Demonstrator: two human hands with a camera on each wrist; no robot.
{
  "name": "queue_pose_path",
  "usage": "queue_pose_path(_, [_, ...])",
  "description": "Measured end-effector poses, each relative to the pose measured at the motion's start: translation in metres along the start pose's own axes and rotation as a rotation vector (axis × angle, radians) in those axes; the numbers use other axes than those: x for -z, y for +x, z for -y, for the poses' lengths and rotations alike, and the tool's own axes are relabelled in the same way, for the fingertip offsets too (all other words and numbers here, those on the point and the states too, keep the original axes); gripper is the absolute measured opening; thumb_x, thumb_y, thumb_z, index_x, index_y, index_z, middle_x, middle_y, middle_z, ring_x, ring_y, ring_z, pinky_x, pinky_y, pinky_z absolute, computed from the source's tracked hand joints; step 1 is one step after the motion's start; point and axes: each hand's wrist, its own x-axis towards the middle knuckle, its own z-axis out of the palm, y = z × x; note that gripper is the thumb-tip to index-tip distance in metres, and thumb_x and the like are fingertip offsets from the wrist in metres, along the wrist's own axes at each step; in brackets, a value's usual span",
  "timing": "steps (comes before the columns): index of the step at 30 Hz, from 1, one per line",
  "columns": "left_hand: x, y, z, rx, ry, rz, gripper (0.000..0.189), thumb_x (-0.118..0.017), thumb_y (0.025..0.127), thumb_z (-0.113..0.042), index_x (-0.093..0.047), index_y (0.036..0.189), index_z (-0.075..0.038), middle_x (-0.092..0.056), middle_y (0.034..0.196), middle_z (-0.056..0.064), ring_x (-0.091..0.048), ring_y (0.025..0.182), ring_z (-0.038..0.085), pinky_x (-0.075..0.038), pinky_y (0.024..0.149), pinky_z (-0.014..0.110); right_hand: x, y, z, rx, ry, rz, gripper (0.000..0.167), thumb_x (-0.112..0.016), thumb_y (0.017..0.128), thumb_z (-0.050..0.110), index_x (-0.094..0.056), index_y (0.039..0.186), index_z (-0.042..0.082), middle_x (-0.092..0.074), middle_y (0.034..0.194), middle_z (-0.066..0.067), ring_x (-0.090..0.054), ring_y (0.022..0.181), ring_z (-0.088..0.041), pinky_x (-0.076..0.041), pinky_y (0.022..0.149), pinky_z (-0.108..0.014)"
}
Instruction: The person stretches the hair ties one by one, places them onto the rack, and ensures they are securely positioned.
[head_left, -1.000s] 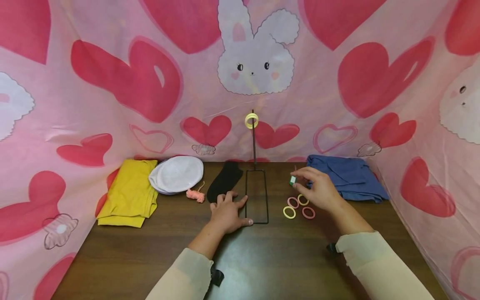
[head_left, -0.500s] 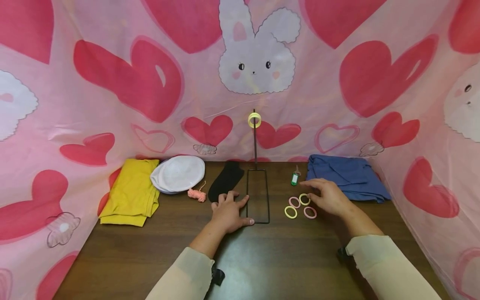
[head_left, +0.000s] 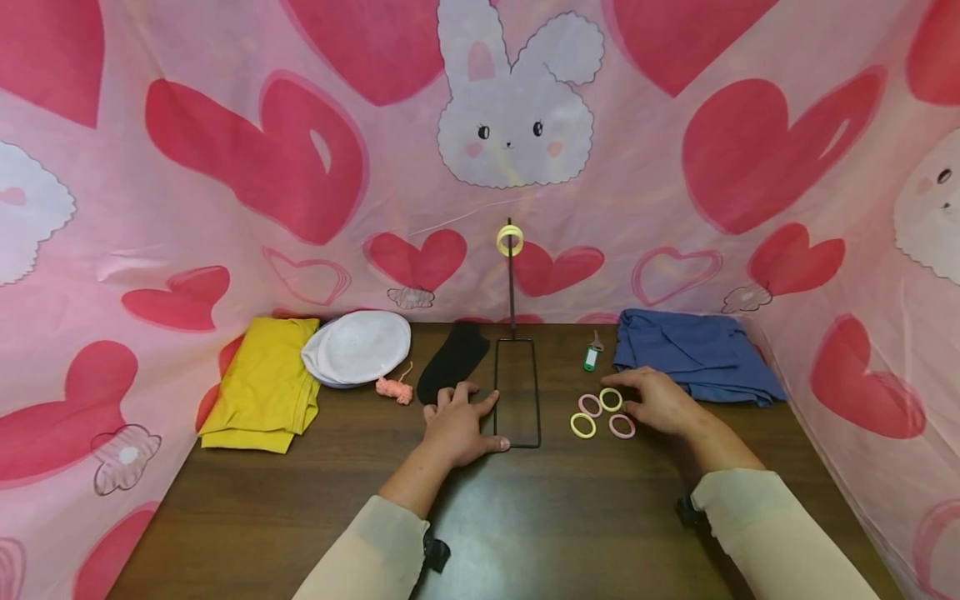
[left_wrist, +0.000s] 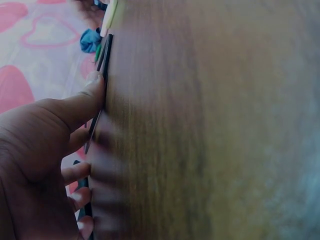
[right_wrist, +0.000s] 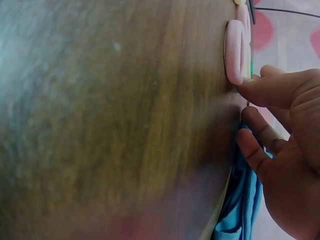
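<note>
Resting spread fingers on base of black metal stand (head_left: 512, 300), left hand (head_left: 454, 427) is seemingly steadying it, gripping nothing. Right hand (head_left: 663, 404), relaxed and holding nothing visible, is hovering just beside upper yellow hair tie (head_left: 602, 400); contact, cannot tell. Work is looking partly done: hung yellow hair ties (head_left: 511, 230), apparently two, are hanging on stand rod. Probably left: upper yellow one, upper pink hair tie (head_left: 580, 406), lower yellow hair tie (head_left: 572, 425), lower pink hair tie (head_left: 633, 427), all lying on wooden table (head_left: 562, 500).
</note>
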Motion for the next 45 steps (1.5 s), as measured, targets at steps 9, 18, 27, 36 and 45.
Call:
queue_pose_path(9, [0.000,0.000,0.000,-0.001,0.008,0.003,0.088,-0.078,0.079,-0.069,-0.048,0.156,-0.038,-0.036,0.158,0.007,-0.032,0.137,0.038,-0.032,0.095,0.059,-0.001,0.001,0.001,0.011,-0.035,0.006,0.037,-0.074,0.088,0.001,-0.075,0.125,0.008,-0.073,0.119,-0.014,-0.062,0.116,-0.040,-0.046,0.099,-0.059])
queue_pose_path(18, [-0.002,0.001,0.000,0.000,0.016,0.005,0.088,-0.077,0.080,-0.069,-0.047,0.156,-0.039,-0.035,0.159,0.006,-0.031,0.138,0.037,-0.031,0.095,0.059,-0.003,-0.001,0.005,0.035,-0.044,-0.078,0.030,-0.074,0.091,0.004,-0.076,0.121,0.008,-0.072,0.116,-0.013,-0.065,0.112,-0.037,-0.048,0.097,-0.057])
queue_pose_path(27, [-0.003,0.001,0.001,-0.001,0.005,0.004,0.088,-0.078,0.080,-0.069,-0.047,0.156,-0.039,-0.035,0.159,0.006,-0.031,0.137,0.037,-0.031,0.095,0.058,0.001,0.000,0.020,0.076,-0.041,-0.158,0.027,-0.075,0.091,0.003,-0.077,0.117,0.009,-0.073,0.111,-0.008,-0.067,0.097,-0.026,-0.053,0.086,-0.050])
queue_pose_path(36, [-0.002,0.001,0.001,-0.005,0.006,0.009,0.088,-0.077,0.080,-0.069,-0.047,0.156,-0.038,-0.035,0.159,0.006,-0.031,0.137,0.037,-0.031,0.094,0.058,0.007,0.003,0.036,0.208,-0.039,-0.306,0.027,-0.079,0.086,0.000,-0.078,0.111,0.010,-0.072,0.104,-0.002,-0.064,0.085,-0.015,-0.053,0.075,-0.041])
queue_pose_path(45, [-0.003,0.001,0.003,-0.005,0.022,0.000,0.088,-0.076,0.080,-0.070,-0.047,0.156,-0.040,-0.035,0.159,0.006,-0.032,0.137,0.037,-0.032,0.094,0.057,0.019,0.010,0.064,0.337,-0.013,-0.446,0.033,-0.084,0.080,0.001,-0.079,0.111,0.011,-0.074,0.106,-0.004,-0.069,0.097,-0.022,-0.054,0.079,-0.036])
